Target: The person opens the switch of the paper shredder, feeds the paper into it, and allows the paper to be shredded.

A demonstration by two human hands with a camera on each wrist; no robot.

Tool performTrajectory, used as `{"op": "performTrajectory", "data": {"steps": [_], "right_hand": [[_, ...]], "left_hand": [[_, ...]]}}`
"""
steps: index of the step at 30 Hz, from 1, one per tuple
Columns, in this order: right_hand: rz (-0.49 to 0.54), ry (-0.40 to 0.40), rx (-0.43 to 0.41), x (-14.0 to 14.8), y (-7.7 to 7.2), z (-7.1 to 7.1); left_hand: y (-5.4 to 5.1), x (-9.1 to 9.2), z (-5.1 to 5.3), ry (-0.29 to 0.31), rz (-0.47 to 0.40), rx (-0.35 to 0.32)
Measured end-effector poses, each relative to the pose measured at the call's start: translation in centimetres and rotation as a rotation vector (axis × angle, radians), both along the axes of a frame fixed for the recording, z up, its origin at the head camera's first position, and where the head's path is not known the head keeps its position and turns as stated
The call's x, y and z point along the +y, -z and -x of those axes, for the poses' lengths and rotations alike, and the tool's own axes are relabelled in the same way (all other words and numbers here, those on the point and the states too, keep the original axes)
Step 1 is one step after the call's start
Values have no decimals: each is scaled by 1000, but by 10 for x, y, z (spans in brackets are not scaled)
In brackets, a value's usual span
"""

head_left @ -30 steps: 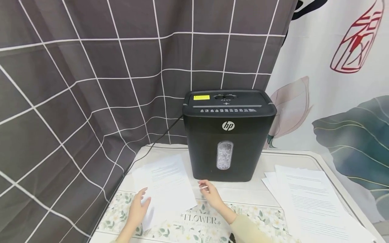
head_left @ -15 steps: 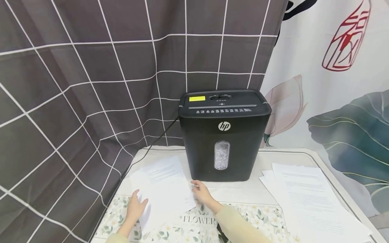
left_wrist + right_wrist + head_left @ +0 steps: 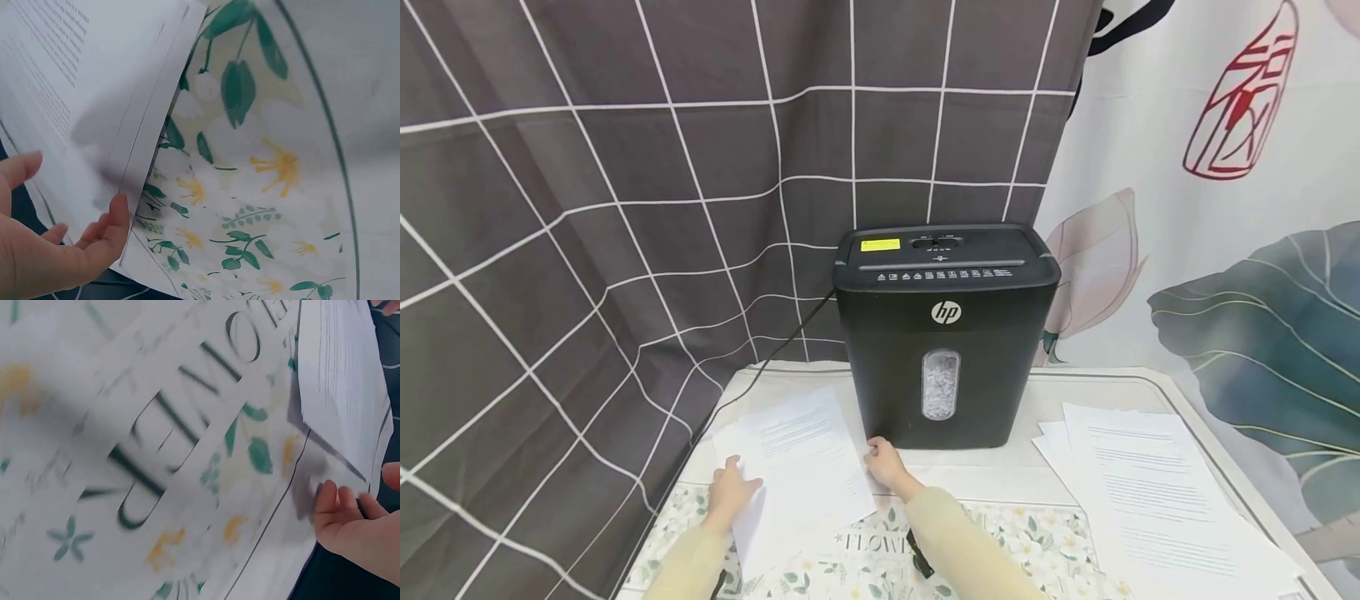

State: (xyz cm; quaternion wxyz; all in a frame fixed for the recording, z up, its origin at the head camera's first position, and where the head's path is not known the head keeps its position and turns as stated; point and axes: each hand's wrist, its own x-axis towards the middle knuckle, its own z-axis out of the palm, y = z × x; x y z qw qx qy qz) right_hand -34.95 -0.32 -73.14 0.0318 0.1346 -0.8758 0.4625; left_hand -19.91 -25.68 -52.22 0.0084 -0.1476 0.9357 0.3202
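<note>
A small stack of printed paper sheets (image 3: 801,467) lies on the table left of centre, in front of the black paper shredder (image 3: 946,358). My left hand (image 3: 730,493) is at the left edge of the stack. In the left wrist view its fingertips (image 3: 119,209) meet the sheets' edges, with the thumb spread apart. My right hand (image 3: 887,465) is beside the stack's right edge, near the shredder's base. The right wrist view shows its fingers (image 3: 328,500) loosely bent just off the sheets' corner, holding nothing.
Another pile of printed sheets (image 3: 1157,500) lies at the table's right. A black cord (image 3: 760,373) runs from the shredder along the left side. Behind hangs a dark checked curtain (image 3: 700,150). The tablecloth (image 3: 1030,533) carries flowers and lettering.
My right hand has moved closer to the stack's right edge, and my left hand has shifted slightly forward along the left edge. The head view has turned a little right.
</note>
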Motion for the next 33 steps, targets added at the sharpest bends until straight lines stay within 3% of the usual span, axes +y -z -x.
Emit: {"op": "performTrajectory", "data": {"steps": [2, 3, 6, 9, 10, 11, 14, 17, 18, 23, 29, 33], "right_hand": [[-29, 27, -40, -6, -16, -9], [-25, 45, -66, -9, -33, -20], [-35, 127, -206, -16, -109, -64], [-28, 181, -322, -21, -147, -84], [-42, 184, -333, -22, -152, -87], [-73, 171, -290, -23, -147, -86], [-137, 161, -284, -25, -139, -84], [-151, 148, -292, -26, -150, -92], [-139, 155, -334, -26, -161, -97], [-146, 142, -236, -29, -182, -110], [-102, 163, -127, -33, -187, -114], [-89, 212, -104, -31, -187, -115]], "left_hand": [[2, 0, 4, 3, 14, -76], [3, 0, 5, -3, 11, -110], [6, 1, 8, -40, 5, -182], [4, 5, 9, -93, -5, -214], [2, 6, 9, -110, -11, -222], [1, 8, 10, -124, -12, -229], [-4, 12, 11, -159, -47, -250], [-5, 13, 11, -167, -76, -254], [-5, 14, 11, -165, -78, -252], [-2, 16, 9, -163, -80, -226], [6, 13, 4, -165, -43, -210], [14, 9, 5, -154, -31, -195]]}}
